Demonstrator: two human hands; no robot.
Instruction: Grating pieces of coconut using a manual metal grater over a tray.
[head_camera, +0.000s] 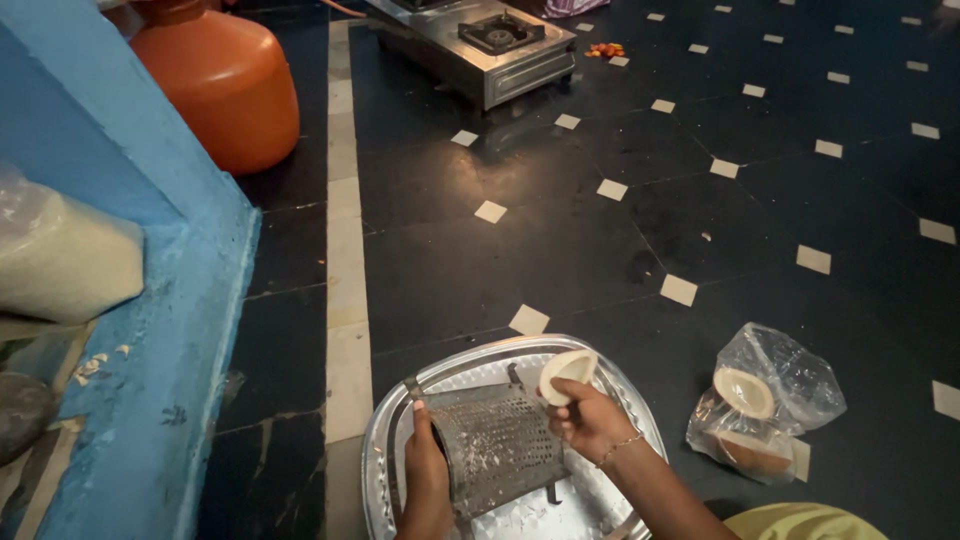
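Note:
A round steel tray (385, 440) lies on the dark tiled floor at the bottom centre. On it stands a metal grater (497, 440), tilted, with white shreds scattered on the tray around it. My left hand (425, 480) grips the grater's left edge and steadies it. My right hand (588, 418) holds a pale coconut piece (566, 372) just above the grater's upper right end; a thin bracelet circles that wrist.
A clear plastic bag (770, 400) with coconut halves lies right of the tray. A steel gas stove (480, 45) sits on the floor at top centre, an orange gas cylinder (225, 85) at top left. A blue ledge (150, 300) with a white sack runs along the left.

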